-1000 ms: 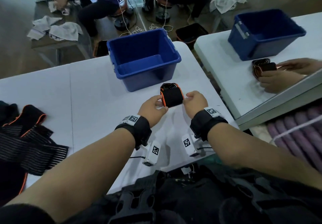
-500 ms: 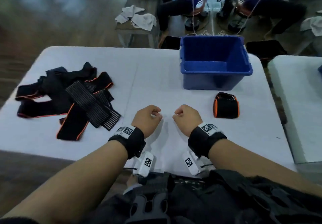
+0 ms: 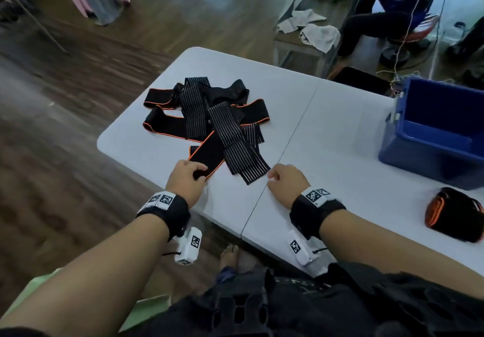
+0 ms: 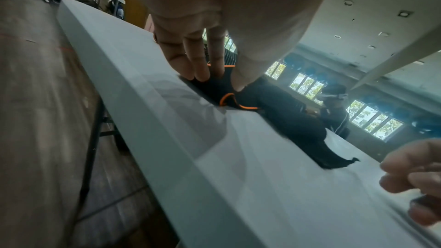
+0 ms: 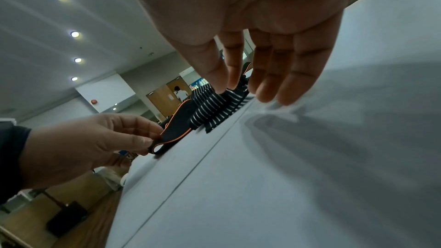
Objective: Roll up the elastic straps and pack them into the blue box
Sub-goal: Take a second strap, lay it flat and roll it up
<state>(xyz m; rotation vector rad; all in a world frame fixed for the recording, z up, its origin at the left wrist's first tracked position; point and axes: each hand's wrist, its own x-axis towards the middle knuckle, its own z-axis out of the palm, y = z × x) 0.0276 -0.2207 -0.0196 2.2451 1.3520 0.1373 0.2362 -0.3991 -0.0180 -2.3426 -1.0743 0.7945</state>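
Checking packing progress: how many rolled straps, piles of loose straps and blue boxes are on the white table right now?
Rolled strap: 1
Pile of loose straps: 1 (they overlap; single straps cannot be counted)
Blue box: 1
Total: 3

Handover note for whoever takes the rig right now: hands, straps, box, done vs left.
Left hand: pinches the near end of an orange-edged black strap at the front of the pile; that end is folded into a small loop.
Right hand: open, holds nothing, fingers just above the white table beside the near end of a striped strap.
Unrolled straps: tangled pile on the table's left half.
Rolled strap: on the table in front of the blue box, not inside.
Done: one strap rolled.
Left: roll the pile, pack every roll into the box; no straps show in the part of its inside that is visible.
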